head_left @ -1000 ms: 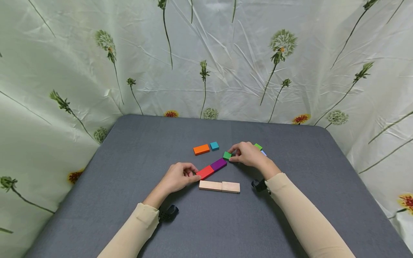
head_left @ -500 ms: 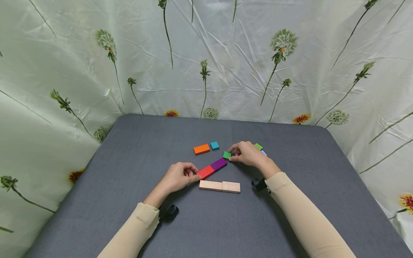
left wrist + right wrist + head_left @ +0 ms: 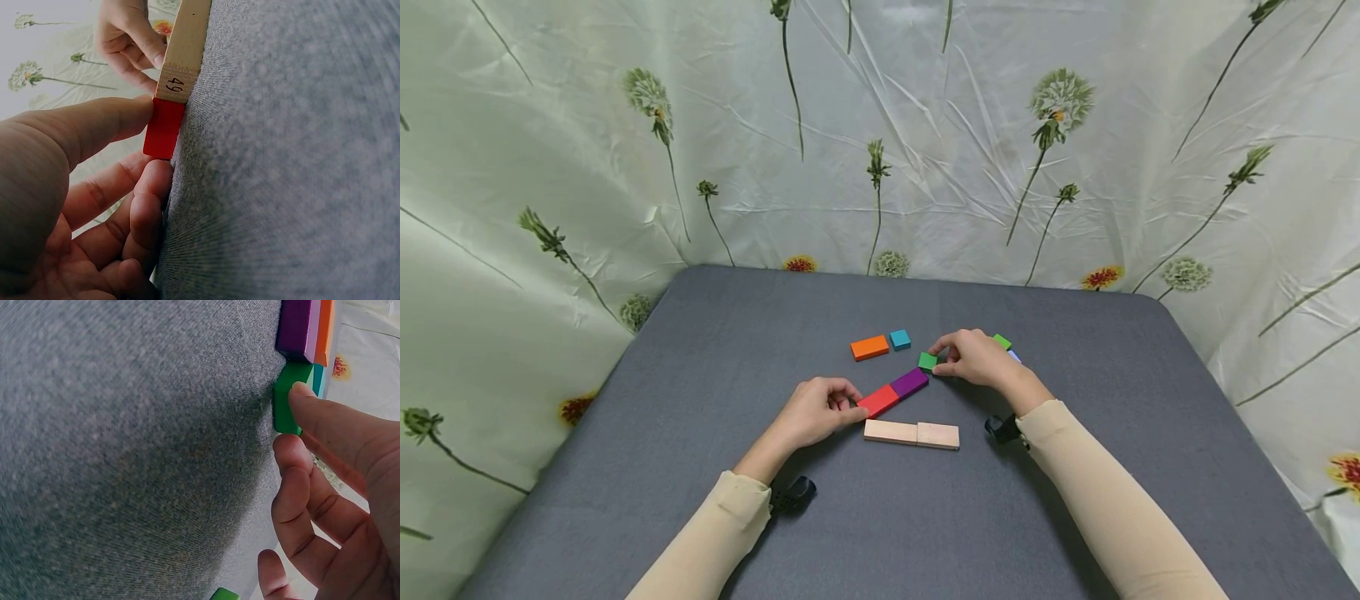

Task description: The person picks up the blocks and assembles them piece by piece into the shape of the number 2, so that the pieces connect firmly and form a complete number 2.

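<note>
A red block [image 3: 878,401] and a purple block [image 3: 910,382] lie end to end in a slanting line on the table. At the red block's near-left end, my left hand [image 3: 817,412] pinches it between thumb and fingers. The red end also shows at the thumb tip in the left wrist view. A small green block [image 3: 927,362] sits at the purple block's far end, and my right hand [image 3: 976,358] grips it with thumb and fingertips. In the right wrist view the green block [image 3: 287,400] appears right up against the purple block [image 3: 297,328].
Two plain wooden blocks [image 3: 912,433] lie end to end nearer me. Behind the line are an orange block [image 3: 869,347] and a small blue block [image 3: 899,339]. A light green block [image 3: 1002,342] and a pale blue block [image 3: 1014,356] are partly hidden by my right hand.
</note>
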Demonstrator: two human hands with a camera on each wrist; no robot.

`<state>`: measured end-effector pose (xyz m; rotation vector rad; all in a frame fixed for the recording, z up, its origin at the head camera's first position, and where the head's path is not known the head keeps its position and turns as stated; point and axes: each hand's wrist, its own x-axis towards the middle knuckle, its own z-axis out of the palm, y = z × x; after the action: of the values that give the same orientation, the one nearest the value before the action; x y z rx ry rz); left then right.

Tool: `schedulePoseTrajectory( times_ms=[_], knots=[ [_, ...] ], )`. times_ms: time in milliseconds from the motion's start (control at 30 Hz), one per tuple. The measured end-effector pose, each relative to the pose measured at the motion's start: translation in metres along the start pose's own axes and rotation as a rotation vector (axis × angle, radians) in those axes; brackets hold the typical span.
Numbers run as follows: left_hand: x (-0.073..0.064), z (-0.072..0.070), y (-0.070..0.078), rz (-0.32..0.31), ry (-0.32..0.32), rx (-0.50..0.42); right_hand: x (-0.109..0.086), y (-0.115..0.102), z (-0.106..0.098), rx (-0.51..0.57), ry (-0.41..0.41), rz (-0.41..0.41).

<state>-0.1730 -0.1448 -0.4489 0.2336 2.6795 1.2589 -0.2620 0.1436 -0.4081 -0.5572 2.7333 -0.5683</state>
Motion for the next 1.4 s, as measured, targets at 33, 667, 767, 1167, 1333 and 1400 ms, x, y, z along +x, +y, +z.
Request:
schedulePoseTrajectory(
  times_ms=[33, 667, 767, 1167, 1333, 1400],
  knots=[
    [0.0, 0.0, 0.0, 0.001, 0.0, -0.001, -0.0003, -0.0001, 0.0, 0.0, 0.0, 0.0],
    [-0.0002, 0.0008, -0.0003, 0.001, 0.002, -0.004, -0.0027, 0.0003, 0.0003, -0.005, 0.008, -0.029],
    [-0.0004, 0.0008, -0.0003, 0.0, 0.002, -0.003, -0.0029, 0.0005, 0.0004, -0.003, 0.008, -0.035],
    [-0.001, 0.0004, 0.0007, -0.002, 0.004, 0.0, -0.0037, 0.0017, 0.0027, 0.008, 0.015, -0.051],
    [-0.0003, 0.0006, 0.0, -0.003, 0.006, 0.002, -0.0042, 0.0024, 0.0027, 0.017, 0.015, -0.055],
    [0.0, 0.0004, -0.0009, 0.002, 0.006, 0.001, -0.0043, 0.0026, 0.0023, 0.022, 0.015, -0.057]
  ],
)
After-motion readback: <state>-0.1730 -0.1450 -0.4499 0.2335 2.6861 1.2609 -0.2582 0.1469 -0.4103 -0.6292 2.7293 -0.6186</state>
